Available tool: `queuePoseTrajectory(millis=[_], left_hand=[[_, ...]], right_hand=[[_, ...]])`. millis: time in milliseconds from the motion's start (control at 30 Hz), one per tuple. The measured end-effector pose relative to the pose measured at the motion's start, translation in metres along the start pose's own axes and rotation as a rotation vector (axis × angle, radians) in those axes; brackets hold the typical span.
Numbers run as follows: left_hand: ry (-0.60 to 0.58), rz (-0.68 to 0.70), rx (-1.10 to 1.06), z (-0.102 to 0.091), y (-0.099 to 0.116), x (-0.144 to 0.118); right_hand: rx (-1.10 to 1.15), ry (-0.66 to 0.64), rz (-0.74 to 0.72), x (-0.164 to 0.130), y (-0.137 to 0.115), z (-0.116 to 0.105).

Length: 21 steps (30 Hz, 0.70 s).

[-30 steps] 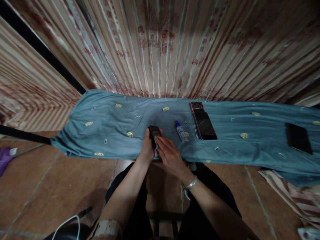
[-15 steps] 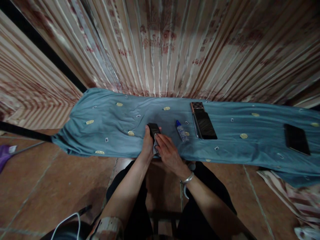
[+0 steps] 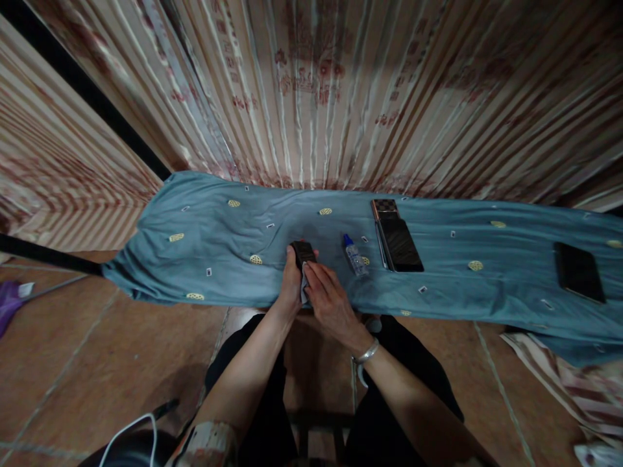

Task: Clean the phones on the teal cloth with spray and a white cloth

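Observation:
My left hand [image 3: 291, 277] is closed around a dark phone [image 3: 304, 250], its thumb along the near left edge and fingertips showing at the far side. Against the phone's face, my right hand [image 3: 331, 299] presses a small pale cloth [image 3: 304, 285] with its fingers together. Most of the phone's lower part is hidden by the cloth and fingers. Just right of my hands lies a clear spray bottle [image 3: 357, 259] with a blue cap, tipped on its side.
Farther right, a stack of phones [image 3: 400, 244] leans with a checkered case [image 3: 384, 207] behind it. Another dark tablet-like device [image 3: 579, 271] lies near the right end. A blue patterned cloth [image 3: 224, 240] covers the narrow table, with a striped curtain [image 3: 311, 117] behind.
The phone has tilted slightly in my left hand, and both hands have shifted a little to the right. The cloth stays pressed against the phone.

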<state>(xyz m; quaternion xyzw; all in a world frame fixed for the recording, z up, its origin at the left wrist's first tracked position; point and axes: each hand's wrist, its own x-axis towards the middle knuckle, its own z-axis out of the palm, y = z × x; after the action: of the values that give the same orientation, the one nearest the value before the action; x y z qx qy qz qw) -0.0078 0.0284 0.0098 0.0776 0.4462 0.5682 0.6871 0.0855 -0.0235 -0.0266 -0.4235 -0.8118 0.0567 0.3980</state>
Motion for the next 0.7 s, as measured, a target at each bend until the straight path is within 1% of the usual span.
queuePoseTrajectory(millis=[167,267,400,500,567,700], left_hand=[[0.039,0.165,0.129,-0.005,-0.009,0.002],[-0.038,0.198,0.173,-0.008,-0.016,0.0],[-0.134,0.235,0.216,-0.011,-0.03,-0.001],[-0.206,0.245,0.217,-0.011,-0.04,0.001],[-0.249,0.226,0.185,-0.009,-0.045,0.002],[-0.261,0.155,0.117,-0.004,-0.046,0.002]], right_hand=[[0.129,0.005,0.185,-0.002,-0.004,0.003],[0.195,0.002,0.29,0.0,-0.002,0.005],[0.201,0.029,0.354,0.004,0.01,0.004],[0.202,0.058,0.397,0.007,0.02,0.002],[0.213,0.075,0.432,0.009,0.025,0.0],[0.233,0.089,0.498,0.014,0.028,-0.002]])
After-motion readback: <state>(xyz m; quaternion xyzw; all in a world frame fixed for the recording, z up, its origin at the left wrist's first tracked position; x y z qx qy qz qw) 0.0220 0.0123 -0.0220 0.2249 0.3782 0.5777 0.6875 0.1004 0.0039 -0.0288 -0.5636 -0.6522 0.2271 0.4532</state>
